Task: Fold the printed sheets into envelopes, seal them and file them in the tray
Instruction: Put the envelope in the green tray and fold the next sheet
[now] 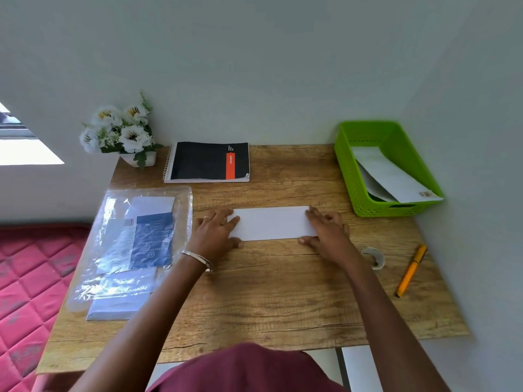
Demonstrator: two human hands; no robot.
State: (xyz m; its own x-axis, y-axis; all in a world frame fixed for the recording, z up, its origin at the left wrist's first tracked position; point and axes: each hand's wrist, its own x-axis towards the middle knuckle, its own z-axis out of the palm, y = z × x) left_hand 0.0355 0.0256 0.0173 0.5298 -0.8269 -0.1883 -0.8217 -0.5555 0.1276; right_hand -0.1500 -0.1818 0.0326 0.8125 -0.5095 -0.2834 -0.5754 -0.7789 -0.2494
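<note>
**Desk editor:** What sits at the centre?

**Photographer:** A folded white sheet, a long strip lying flat on the wooden desk. I place everything else from that strip.

**Desk editor:** And the hands?

**Photographer:** The left hand presses on the strip's left end, fingers straight and spread, thumb on the desk at the near edge. The right hand presses on the right end the same way, fingers flat, nothing gripped. A metal bangle circles the left wrist, and there is a ring on one left finger.

**Desk editor:** The tray?

**Photographer:** A green plastic tray stands beyond and to the right of the strip, close to the wall. Inside it a white envelope leans against the near wall, with more paper under it.

**Desk editor:** What else surrounds the strip?

**Photographer:** To its left, a clear plastic packet with blue-and-white printed paper inside, lying over a stack of white sheets. Beyond the strip, a black spiral notebook with an orange band. Beyond and left, a pot of white artificial flowers. To the right and nearer, a roll of clear tape, partly hidden by the right forearm, and just past it an orange pen.
</note>
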